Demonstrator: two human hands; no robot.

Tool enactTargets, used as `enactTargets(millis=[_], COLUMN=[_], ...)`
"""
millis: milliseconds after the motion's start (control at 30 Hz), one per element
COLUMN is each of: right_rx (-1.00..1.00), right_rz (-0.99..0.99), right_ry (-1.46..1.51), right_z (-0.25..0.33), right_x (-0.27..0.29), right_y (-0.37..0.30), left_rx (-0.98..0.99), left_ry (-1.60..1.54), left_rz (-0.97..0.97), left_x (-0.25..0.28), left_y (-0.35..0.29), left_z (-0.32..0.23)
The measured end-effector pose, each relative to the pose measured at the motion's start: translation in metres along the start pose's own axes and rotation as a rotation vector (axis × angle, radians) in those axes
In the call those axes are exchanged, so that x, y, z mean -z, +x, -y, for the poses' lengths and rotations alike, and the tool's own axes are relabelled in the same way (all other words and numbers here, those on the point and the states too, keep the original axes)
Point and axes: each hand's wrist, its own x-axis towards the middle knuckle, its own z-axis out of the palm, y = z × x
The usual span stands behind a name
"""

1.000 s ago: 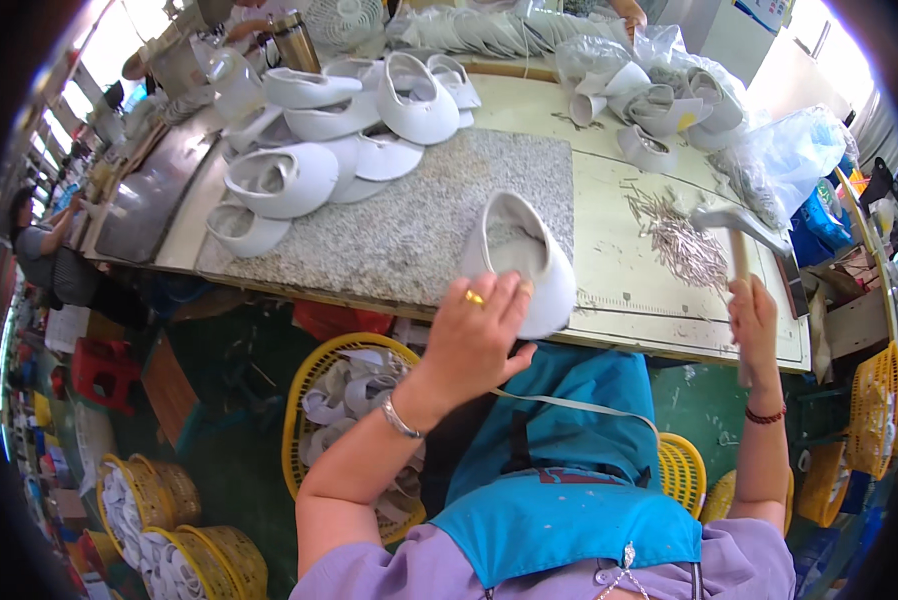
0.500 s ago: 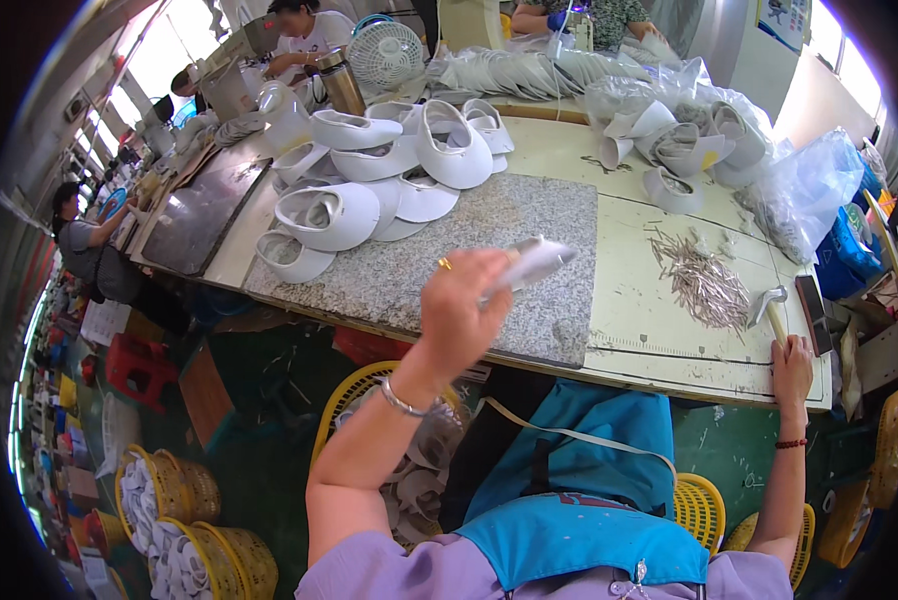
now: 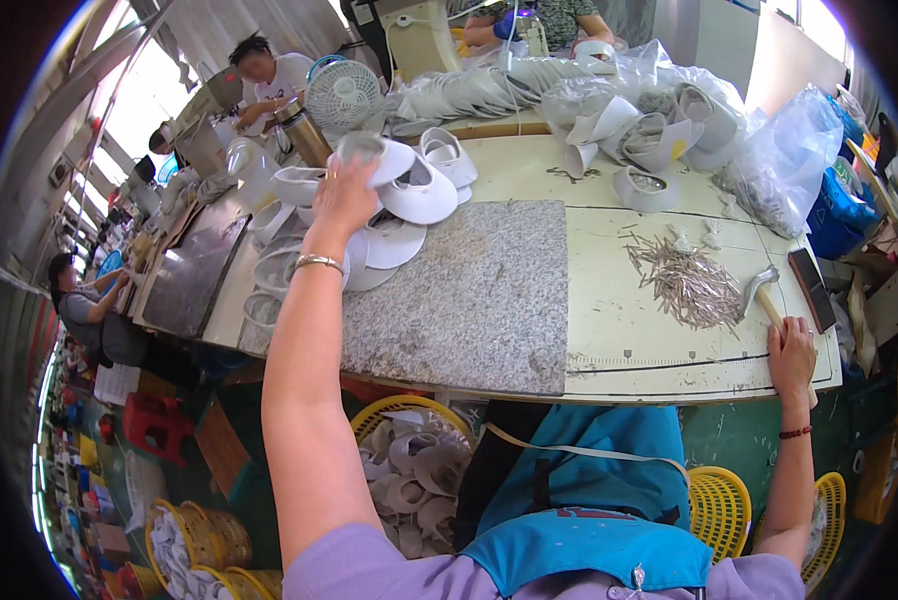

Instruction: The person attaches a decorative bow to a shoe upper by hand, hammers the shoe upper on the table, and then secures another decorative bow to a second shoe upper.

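My left hand [image 3: 344, 203] reaches to the far left, its fingers closed on a white shoe upper [image 3: 392, 163] at the top of a pile. The upper's edge by the fingers is smeared by motion. Around it lie several more white shoe uppers [image 3: 421, 198], rounded with an oval opening, partly covered by my hand and forearm. At the right end of the table my right hand [image 3: 791, 355] is wrapped round the pale handle of a hammer [image 3: 759, 287], which rests on the tabletop. Left of the hammer head lies a heap of thin, metallic-looking strips [image 3: 684, 283].
A speckled stone slab [image 3: 479, 290] is set on the cream table [image 3: 609, 375]. A dark block [image 3: 811, 290] sits right of the hammer. Clear plastic bags [image 3: 779, 165] and more uppers stand at the back right. Yellow baskets [image 3: 719, 505] are below. Co-workers [image 3: 269, 75] sit beyond.
My left hand has moved from above the stone slab to the pile at the left, taking the white upper with it. My right hand stays on the hammer handle. The view has shifted slightly.
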Motion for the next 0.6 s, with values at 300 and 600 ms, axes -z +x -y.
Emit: enactTargets(millis=[300,600], right_rx=[-0.031,-0.030], right_rz=[0.017,-0.021], right_ry=[0.024,0.039], right_z=[0.016,0.011], right_x=[0.006,0.007], right_y=[0.003,-0.005], left_rx=[-0.450,-0.743], left_ry=[-0.205,-0.477], left_rz=[-0.157,-0.043], left_x=[-0.032,-0.106], left_y=[0.011,0.037], left_z=[-0.104,-0.305])
